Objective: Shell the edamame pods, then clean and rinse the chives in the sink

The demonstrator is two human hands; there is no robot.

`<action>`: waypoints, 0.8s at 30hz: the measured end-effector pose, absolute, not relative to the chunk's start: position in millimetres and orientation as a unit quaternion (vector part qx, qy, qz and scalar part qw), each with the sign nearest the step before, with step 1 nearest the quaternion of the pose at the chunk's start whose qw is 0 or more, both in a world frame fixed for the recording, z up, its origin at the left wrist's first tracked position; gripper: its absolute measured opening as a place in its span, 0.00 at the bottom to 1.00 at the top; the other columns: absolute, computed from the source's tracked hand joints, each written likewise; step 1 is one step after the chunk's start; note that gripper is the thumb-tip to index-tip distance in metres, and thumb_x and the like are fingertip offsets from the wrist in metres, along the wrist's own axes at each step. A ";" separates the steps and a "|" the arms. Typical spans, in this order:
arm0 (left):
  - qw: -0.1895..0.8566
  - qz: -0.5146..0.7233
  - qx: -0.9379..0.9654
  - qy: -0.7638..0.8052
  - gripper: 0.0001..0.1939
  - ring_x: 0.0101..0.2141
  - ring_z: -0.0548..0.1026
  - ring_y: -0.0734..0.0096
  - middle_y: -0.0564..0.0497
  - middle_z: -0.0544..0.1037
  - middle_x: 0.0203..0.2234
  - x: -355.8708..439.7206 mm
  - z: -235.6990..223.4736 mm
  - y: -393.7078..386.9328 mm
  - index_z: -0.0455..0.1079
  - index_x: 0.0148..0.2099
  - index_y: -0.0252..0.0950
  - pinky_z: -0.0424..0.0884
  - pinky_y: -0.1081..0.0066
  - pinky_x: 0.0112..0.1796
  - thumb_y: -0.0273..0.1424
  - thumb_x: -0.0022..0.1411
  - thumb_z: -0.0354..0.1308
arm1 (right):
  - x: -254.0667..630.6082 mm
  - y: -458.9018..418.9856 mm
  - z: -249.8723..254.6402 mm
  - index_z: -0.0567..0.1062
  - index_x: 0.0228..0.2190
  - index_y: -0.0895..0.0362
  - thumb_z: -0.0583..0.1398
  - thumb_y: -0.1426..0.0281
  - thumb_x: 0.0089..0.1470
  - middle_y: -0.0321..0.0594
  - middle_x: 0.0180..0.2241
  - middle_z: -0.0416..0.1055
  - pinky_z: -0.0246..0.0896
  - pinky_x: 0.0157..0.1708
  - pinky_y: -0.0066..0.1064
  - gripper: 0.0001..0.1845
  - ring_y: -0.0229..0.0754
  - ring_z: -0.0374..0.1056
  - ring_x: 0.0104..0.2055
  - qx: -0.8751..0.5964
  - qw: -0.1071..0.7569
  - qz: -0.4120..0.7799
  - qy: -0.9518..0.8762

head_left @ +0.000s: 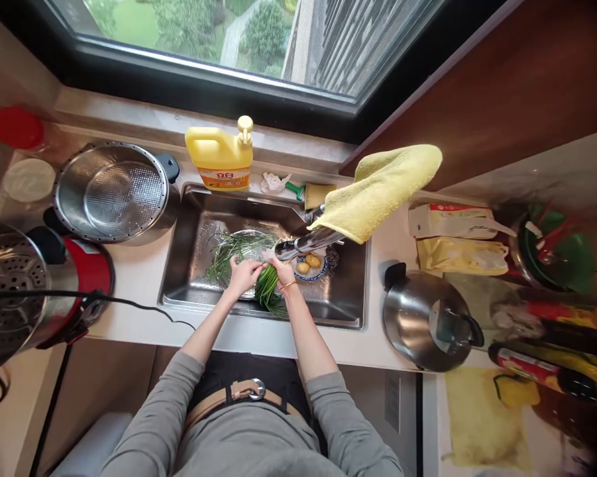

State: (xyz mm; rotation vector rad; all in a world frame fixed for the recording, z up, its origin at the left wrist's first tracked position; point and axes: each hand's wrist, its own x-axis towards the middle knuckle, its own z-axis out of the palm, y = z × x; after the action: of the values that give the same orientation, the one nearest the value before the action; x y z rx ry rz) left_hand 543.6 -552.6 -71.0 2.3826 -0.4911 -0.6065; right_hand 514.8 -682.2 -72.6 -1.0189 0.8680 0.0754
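Observation:
Over the steel sink [189, 228], my right hand [284, 270] is wrapped round a bunch of chives [267, 288], long thin green stalks whose leafy ends hang toward me. My left hand [244, 275] meets it from the left, thumb and fingers pinched together at the upper end of the bunch. What lies between those fingertips is too small to make out. Beneath and behind both hands, a shiny metal bowl [251, 244] holds loose, tangled green stalks [221, 255] that spill over its left side. A blue-and-white plate [314, 276] with yellowish potatoes [309, 263] stands right of my right hand.
A faucet [298, 246] draped with a yellow cloth [382, 185] juts over the sink close to my right hand. Behind stands a yellow detergent jug [223, 159]. Steamer pot [114, 192] and black cord [144, 307] are left; a steel kettle [425, 321] is right.

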 end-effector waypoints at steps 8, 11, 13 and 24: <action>0.285 -0.286 0.894 -0.195 0.13 0.52 0.73 0.55 0.47 0.79 0.47 521.0 -63.3 -525.4 0.78 0.47 0.46 0.30 0.43 0.63 0.31 0.62 0.56 | 503.3 -683.8 -67.3 0.74 0.27 0.56 0.69 0.58 0.36 0.40 0.27 0.77 0.68 0.22 0.31 0.18 0.41 0.71 0.25 -0.487 0.765 0.010 0.421; 0.390 -0.275 0.869 -0.127 0.19 0.58 0.68 0.57 0.48 0.74 0.56 530.4 -61.8 -533.2 0.72 0.56 0.45 0.35 0.43 0.64 0.31 0.63 0.54 | 505.8 -679.1 -61.8 0.74 0.29 0.56 0.70 0.59 0.34 0.41 0.29 0.78 0.70 0.25 0.32 0.20 0.42 0.73 0.28 -0.494 0.774 0.033 0.395; 0.499 -0.260 0.823 -0.074 0.18 0.53 0.72 0.59 0.46 0.78 0.51 540.3 -61.0 -545.8 0.73 0.54 0.41 0.54 0.49 0.61 0.33 0.65 0.51 | 508.9 -675.2 -55.8 0.74 0.29 0.57 0.71 0.59 0.33 0.42 0.29 0.78 0.72 0.28 0.33 0.21 0.44 0.74 0.30 -0.494 0.781 0.043 0.380; 0.718 -0.252 0.623 0.181 0.27 0.11 0.59 0.80 0.57 0.65 0.12 556.8 -57.1 -593.6 0.65 0.22 0.35 0.58 0.76 0.12 0.55 0.57 0.57 | 504.5 -675.2 -40.8 0.77 0.35 0.56 0.70 0.65 0.35 0.39 0.33 0.78 0.72 0.32 0.33 0.21 0.45 0.75 0.37 -0.495 0.804 0.067 0.324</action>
State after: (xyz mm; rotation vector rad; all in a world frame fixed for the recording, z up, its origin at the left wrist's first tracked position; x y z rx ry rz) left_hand 556.8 -593.6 -57.1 1.3775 0.4011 -0.5570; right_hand 504.5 -675.2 -40.8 -1.0599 0.6938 0.1431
